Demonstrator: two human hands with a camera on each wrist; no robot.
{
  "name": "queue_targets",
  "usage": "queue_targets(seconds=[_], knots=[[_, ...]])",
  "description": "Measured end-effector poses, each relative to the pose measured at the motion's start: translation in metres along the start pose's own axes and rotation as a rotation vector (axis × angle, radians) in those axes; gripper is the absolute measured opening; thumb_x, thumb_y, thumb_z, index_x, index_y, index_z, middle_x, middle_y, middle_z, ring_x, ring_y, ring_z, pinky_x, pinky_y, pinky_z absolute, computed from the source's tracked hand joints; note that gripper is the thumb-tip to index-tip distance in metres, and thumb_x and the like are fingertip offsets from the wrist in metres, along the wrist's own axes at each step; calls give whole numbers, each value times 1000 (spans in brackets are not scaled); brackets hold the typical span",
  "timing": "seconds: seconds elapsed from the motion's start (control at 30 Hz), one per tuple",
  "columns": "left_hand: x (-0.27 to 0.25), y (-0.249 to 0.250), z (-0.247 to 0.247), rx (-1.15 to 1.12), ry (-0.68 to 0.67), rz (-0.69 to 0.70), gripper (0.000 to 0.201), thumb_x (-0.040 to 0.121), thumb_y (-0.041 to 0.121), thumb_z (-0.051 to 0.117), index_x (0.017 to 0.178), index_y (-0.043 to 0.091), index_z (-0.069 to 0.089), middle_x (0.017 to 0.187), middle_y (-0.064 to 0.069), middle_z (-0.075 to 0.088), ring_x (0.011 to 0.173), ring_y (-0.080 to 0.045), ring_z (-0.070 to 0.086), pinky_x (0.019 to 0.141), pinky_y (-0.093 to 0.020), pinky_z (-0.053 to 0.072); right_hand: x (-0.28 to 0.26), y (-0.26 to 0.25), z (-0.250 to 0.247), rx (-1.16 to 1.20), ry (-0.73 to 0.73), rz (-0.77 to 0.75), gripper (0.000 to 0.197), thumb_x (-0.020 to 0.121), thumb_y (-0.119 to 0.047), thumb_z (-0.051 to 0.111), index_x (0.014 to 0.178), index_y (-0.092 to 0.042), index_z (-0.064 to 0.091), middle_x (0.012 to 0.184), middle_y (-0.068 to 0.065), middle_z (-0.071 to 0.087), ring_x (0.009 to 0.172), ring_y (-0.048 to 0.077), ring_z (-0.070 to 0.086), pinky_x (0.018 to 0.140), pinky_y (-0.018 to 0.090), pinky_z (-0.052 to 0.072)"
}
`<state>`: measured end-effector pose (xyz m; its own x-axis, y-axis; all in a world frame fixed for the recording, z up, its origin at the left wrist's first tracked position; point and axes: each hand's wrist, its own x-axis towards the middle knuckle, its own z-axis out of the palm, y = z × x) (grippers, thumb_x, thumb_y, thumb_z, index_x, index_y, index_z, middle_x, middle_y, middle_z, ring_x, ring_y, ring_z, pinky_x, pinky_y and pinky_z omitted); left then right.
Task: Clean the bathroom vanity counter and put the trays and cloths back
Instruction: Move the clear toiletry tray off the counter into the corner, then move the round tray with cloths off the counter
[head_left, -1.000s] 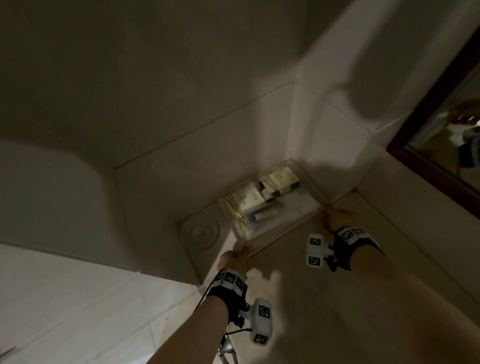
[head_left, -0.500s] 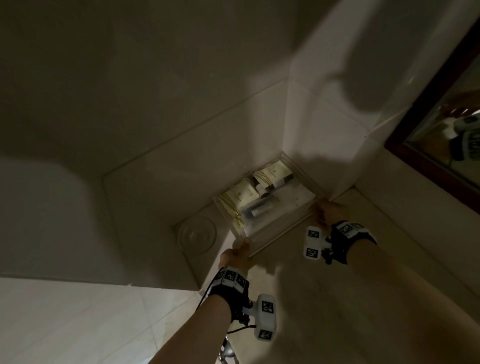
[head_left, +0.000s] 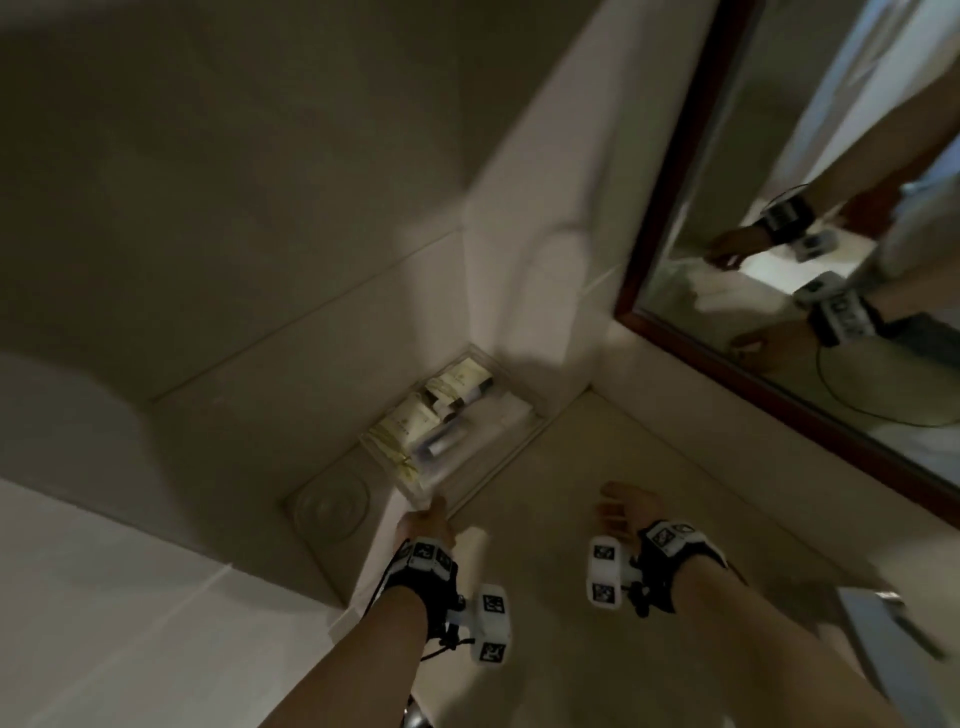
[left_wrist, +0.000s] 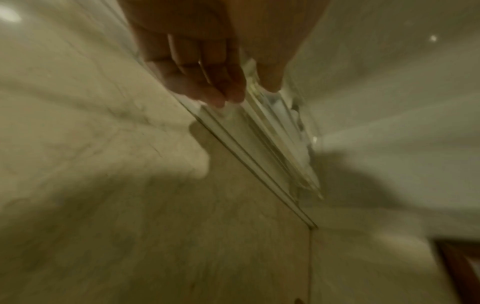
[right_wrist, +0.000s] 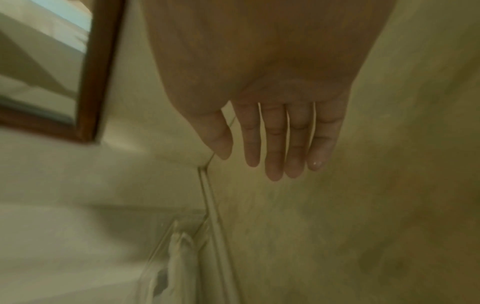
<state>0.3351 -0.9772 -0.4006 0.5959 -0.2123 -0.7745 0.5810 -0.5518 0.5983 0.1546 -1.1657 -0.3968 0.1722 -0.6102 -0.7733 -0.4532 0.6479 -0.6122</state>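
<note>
A clear tray (head_left: 488, 460) with sachets and small tubes (head_left: 415, 421) sits in the far corner of the beige counter (head_left: 561, 665), against the wall. My left hand (head_left: 427, 522) is at the tray's near left corner. In the left wrist view its thumb and fingers (left_wrist: 228, 96) pinch the tray's rim (left_wrist: 272, 148) between them. My right hand (head_left: 621, 512) hovers over the counter, apart from the tray, holding nothing. The right wrist view shows its fingers (right_wrist: 275, 144) straight and spread, with the tray's edge (right_wrist: 182, 246) below it.
A round clear dish (head_left: 332, 506) lies on the counter just left of the tray. A wood-framed mirror (head_left: 675, 182) hangs on the right wall and reflects both hands. A blurred grey object (head_left: 883, 623) sits at the counter's right edge.
My right hand has let go of the tray's right corner and drawn back towards me. The tray has settled into the corner, and my left hand stays at its near corner.
</note>
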Motion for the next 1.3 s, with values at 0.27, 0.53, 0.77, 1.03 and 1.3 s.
queue_targets(seconds=[0.27, 0.53, 0.77, 1.03, 1.3], knots=[[-72, 23, 94, 95, -403, 112, 34, 101, 31, 41, 82, 7, 57, 78, -8, 60, 67, -21, 52, 62, -31, 43, -62, 40, -95, 195, 234, -68, 26, 95, -12, 52, 112, 6, 60, 82, 17, 65, 70, 30, 58, 67, 38, 50], [-128, -36, 166, 342, -610, 162, 37, 99, 35, 45, 82, 6, 60, 79, -10, 63, 72, -25, 58, 67, -33, 46, -125, 132, -170, 329, 278, 19, 21, 92, -22, 55, 102, -7, 66, 85, 14, 68, 73, 28, 60, 70, 34, 48], [-195, -122, 225, 606, -781, 117, 30, 99, 24, 43, 77, 9, 55, 72, -8, 55, 62, -20, 50, 57, -29, 37, -198, 246, -237, 540, 484, 95, 24, 84, -26, 64, 97, -7, 69, 85, 15, 72, 75, 31, 64, 72, 35, 50], [-286, -207, 246, 778, -883, 205, 19, 91, 19, 55, 82, 3, 61, 71, -13, 60, 62, -24, 55, 58, -29, 43, -271, 364, -293, 796, 718, 113, 26, 86, -24, 62, 98, -2, 67, 89, 18, 71, 78, 33, 64, 69, 37, 51], [-366, -310, 258, 812, -880, 224, 26, 95, 26, 56, 91, 1, 61, 81, -12, 64, 73, -27, 59, 80, -40, 49, -327, 453, -346, 887, 742, 81, 20, 89, -19, 58, 97, -2, 66, 92, 18, 70, 76, 32, 63, 66, 35, 52]])
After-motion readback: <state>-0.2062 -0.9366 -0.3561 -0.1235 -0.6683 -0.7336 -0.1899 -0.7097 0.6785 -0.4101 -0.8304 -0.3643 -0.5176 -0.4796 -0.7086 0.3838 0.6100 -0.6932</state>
